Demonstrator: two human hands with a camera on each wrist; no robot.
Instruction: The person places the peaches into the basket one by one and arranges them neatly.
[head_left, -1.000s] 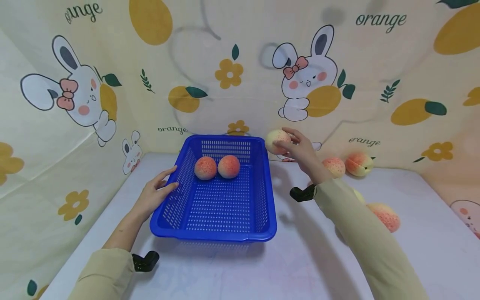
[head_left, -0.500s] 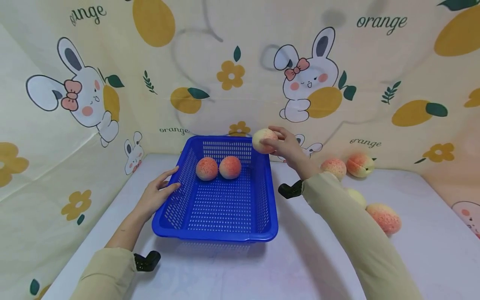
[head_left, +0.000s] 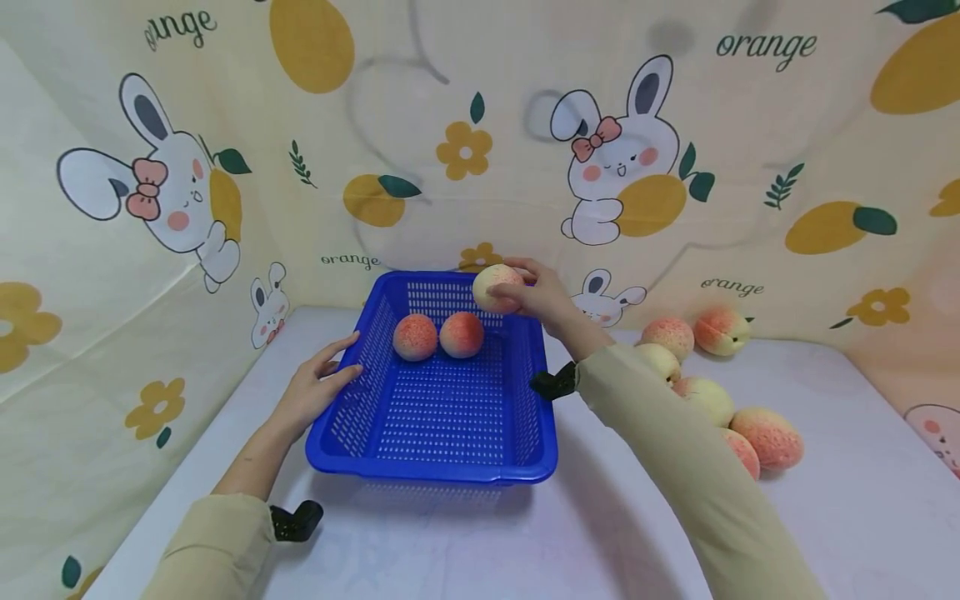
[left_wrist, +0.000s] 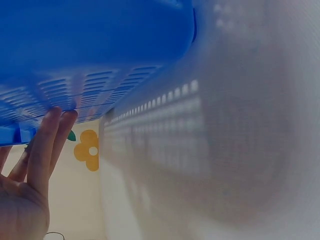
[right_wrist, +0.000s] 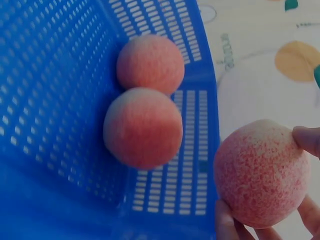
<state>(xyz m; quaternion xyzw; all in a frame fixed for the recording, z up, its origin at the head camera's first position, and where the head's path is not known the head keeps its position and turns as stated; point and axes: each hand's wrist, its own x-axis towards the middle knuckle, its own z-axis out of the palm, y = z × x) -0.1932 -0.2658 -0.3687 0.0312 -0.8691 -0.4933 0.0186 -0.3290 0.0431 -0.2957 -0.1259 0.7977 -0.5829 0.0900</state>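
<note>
A blue plastic basket [head_left: 431,473] with slotted walls stands on the table. My left hand [head_left: 313,387] holds its left rim, thumb over the edge; in the left wrist view the fingers [left_wrist: 45,155] reach up against the outer wall. My right hand [head_left: 543,300] grips a pale yellow-and-pink peach [head_left: 497,287] above the basket's back right corner. The right wrist view shows this peach [right_wrist: 262,175] held between thumb and fingertips, just beyond the rim. Two reddish peaches [head_left: 415,337] [head_left: 461,335] lie side by side inside the basket, toward the back.
Several more peaches [head_left: 767,437] lie on the white tabletop [head_left: 847,517] to the right, partly hidden behind the right sleeve [head_left: 675,450]. A cloth [head_left: 510,192] printed with rabbits and oranges hangs behind and at the left.
My right hand has carried the peach leftward, from outside the basket's right rim to over its back right corner. More peaches show beside the sleeve. The left hand stays at the rim.
</note>
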